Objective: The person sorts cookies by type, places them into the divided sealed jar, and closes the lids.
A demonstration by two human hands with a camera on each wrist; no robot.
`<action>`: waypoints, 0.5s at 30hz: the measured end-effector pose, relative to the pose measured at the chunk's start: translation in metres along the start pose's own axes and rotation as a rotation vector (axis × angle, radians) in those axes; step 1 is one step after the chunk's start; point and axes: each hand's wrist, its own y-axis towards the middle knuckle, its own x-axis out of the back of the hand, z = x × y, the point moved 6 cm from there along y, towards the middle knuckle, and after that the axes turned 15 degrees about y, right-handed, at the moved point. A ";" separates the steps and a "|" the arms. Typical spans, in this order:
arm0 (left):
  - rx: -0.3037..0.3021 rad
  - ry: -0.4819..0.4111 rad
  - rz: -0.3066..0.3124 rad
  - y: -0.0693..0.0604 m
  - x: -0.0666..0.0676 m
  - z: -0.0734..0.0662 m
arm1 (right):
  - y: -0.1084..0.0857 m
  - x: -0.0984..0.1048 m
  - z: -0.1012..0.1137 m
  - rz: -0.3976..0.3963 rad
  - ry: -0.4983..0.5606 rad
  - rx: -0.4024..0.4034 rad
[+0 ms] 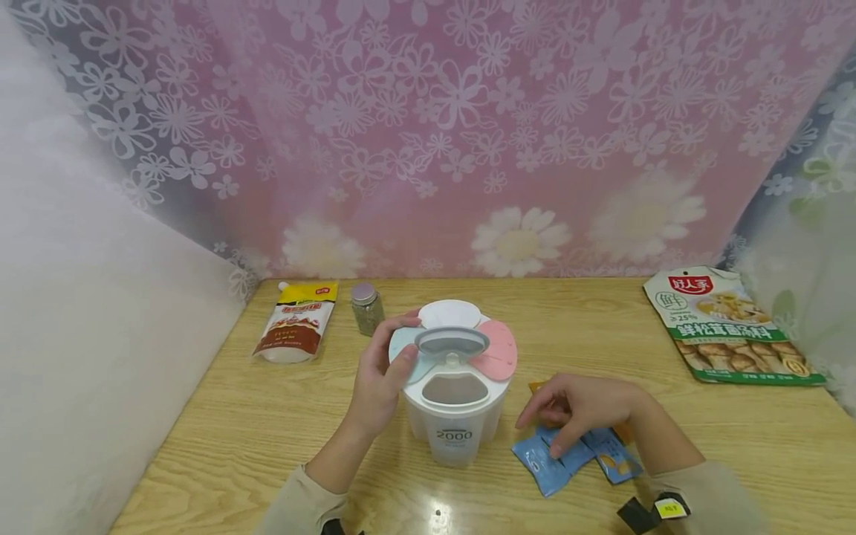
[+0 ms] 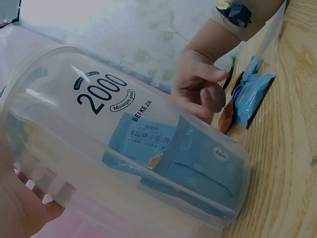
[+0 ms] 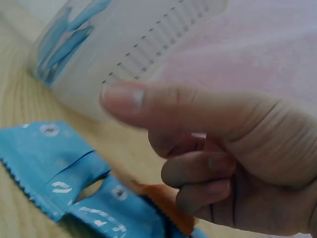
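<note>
My left hand (image 1: 377, 379) grips the side of a clear food storage container (image 1: 453, 438), its thumb on the light blue lid petal (image 1: 406, 343). The front lid flap (image 1: 452, 342) stands raised over an uncovered compartment. Through the container's wall in the left wrist view, blue snack packets (image 2: 198, 166) lie at the bottom. Right of the container, my right hand (image 1: 591, 409) hangs over loose blue snack packets (image 1: 540, 464). Its fingers are loosely bent with nothing between them. An orange packet (image 3: 171, 203) lies partly hidden among the blue ones.
A spouted pouch (image 1: 297, 323) and a small jar (image 1: 367, 308) with a purple cap stand at the back left of the wooden table (image 1: 221, 453). At the far right lies a large green and white seasoning bag (image 1: 732, 327). Behind hangs a pink flowered curtain (image 1: 428, 148).
</note>
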 end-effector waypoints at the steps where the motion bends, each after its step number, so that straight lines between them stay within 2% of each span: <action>1: 0.001 0.001 -0.001 0.000 0.000 0.000 | 0.001 0.001 -0.004 -0.010 -0.005 -0.028; 6: 0.003 0.000 0.003 -0.001 0.000 0.002 | 0.005 0.001 -0.017 -0.051 -0.046 -0.127; 11: -0.008 -0.003 0.008 -0.001 0.000 0.002 | 0.008 -0.005 -0.017 -0.091 -0.081 -0.214; 15: -0.010 -0.004 0.009 0.000 0.000 0.002 | 0.010 -0.009 -0.014 -0.166 -0.139 -0.310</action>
